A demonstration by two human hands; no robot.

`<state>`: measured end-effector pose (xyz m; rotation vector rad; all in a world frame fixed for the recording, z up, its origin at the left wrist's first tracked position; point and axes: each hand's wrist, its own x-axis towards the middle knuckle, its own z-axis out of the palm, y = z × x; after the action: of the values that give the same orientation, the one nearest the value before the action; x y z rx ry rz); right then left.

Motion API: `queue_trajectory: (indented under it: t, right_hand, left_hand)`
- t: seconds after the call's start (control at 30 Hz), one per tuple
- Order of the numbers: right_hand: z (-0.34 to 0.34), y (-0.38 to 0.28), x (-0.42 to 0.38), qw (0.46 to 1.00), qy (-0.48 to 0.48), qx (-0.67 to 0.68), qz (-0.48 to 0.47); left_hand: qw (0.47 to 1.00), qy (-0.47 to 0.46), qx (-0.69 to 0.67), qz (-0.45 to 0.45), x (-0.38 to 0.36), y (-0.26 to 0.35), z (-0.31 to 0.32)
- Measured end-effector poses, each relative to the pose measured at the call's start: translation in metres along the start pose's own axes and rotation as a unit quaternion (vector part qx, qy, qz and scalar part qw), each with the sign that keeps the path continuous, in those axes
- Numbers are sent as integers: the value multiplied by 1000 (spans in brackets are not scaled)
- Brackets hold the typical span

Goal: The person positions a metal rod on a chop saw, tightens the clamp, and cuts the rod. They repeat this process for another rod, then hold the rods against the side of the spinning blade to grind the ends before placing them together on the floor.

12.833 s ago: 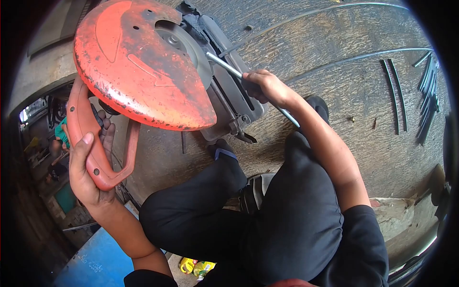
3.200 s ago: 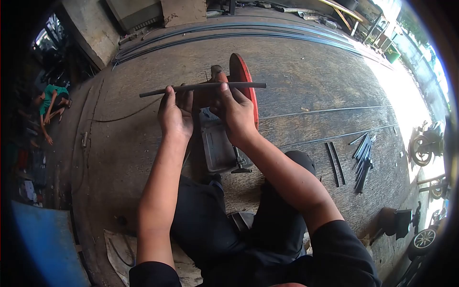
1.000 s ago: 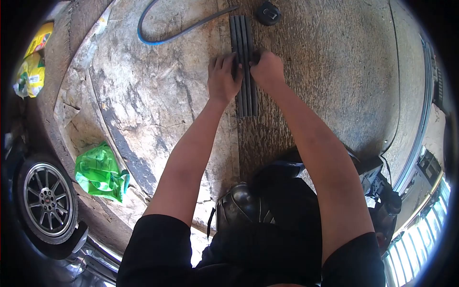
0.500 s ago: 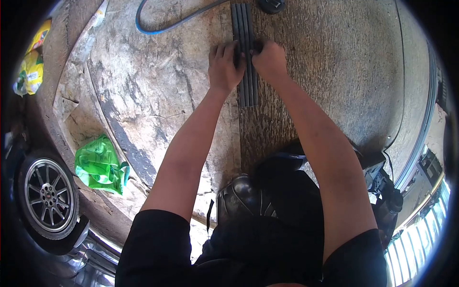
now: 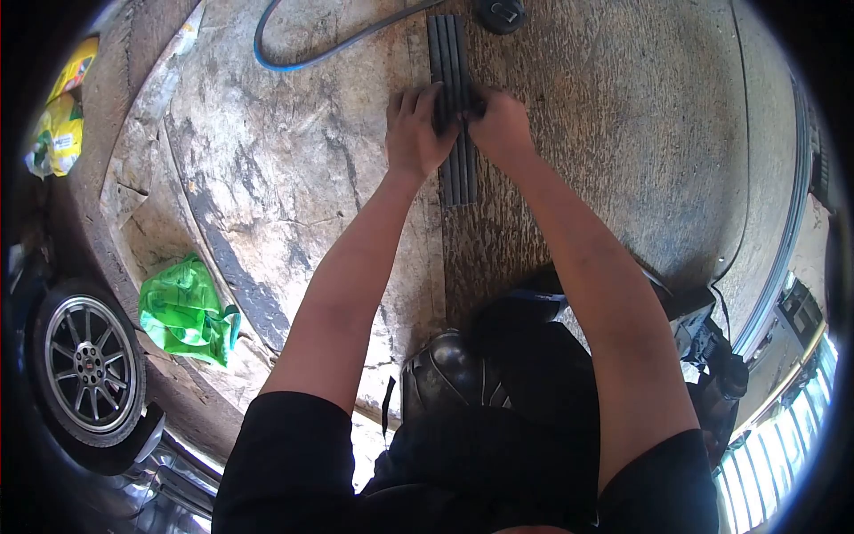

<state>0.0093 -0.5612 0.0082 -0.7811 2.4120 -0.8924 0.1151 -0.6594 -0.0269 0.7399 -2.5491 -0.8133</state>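
Left hand (image 5: 414, 135) at nine o'clock, right hand (image 5: 501, 126) at three, fingers (image 5: 410, 101) gripping dark bars (image 5: 448, 55) between; uneven squeezing could skew them.

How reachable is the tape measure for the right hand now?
Probably yes: the tape measure lies beyond the right hand, on the same side of the rods, with bare board between. The hand would likely have to leave the rods first.

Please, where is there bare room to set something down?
Free: the pale surface between the curved tube and the green bag, and the brown board right of the right hand. Crowded: around the dark rods, between this hand and the left hand, with a black object by their far end.
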Motion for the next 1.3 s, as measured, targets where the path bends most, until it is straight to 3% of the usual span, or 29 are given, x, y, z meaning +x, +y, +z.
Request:
queue_trajectory:
  t: [0.1,0.3,0.73,0.9,1.3]
  right_hand:
    - [0,2,-2,1000,-1,8,-12]
    - [5,6,-2,999,20,8,-34]
    - [5,9,-2,999,17,8,-40]
    - [2,4,-3,1000,11,23,-10]
    - [7,8,-2,999,28,16,-5]
  left_hand:
    - [999,-38,18,-7,0,6,-7]
    - [998,-34,31,33,0,2,-5]
    - [998,-37,42,22,-1,6,-7]
    - [995,-84,47,2,-1,6,-9]
    - [994,-83,65,24,-3,5,-8]
